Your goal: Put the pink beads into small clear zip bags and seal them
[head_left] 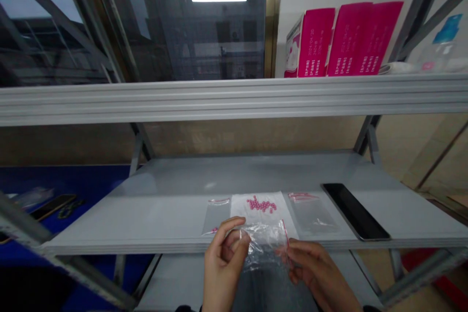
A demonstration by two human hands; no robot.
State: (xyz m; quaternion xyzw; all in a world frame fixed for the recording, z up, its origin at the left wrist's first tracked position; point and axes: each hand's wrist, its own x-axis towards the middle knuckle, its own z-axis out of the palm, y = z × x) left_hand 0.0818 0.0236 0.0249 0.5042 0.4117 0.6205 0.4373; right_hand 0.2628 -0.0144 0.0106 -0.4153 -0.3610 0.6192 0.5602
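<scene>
Right hand (307, 262) pinches clear, red-edged plastic zip bag (263, 240) by its red seal (284, 232); left hand (227, 253) curls at opposite end, pinch unclear. Probably light, limp, slippery; seal likely grips best.

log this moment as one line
left hand: curled at clear bag | right hand: pinching its red-edged end | pink beads: on white sheet | black device: on shelf, right
</scene>
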